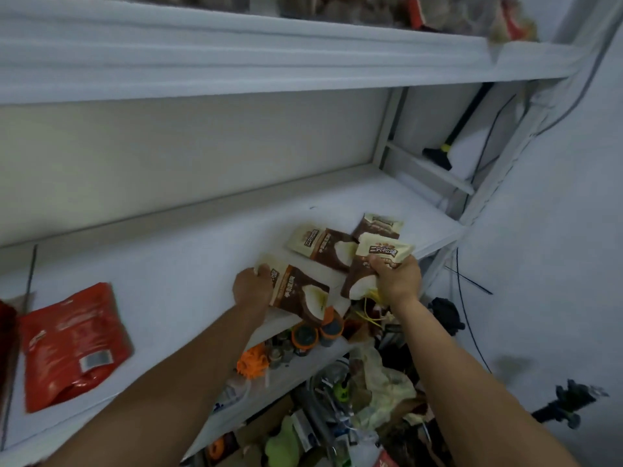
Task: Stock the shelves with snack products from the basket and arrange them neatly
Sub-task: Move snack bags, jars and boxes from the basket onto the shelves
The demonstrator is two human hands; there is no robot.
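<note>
While my left hand presses flat on one brown-and-cream snack pouch at the front edge of the white shelf, my right hand is closed around another pouch, lifted just above the board. Two more pouches lie flat behind, glossy, soft-sided, rectangular; a red bag lies well apart. To stock neatly, I should set mine square beside them, labels aligned.
</note>
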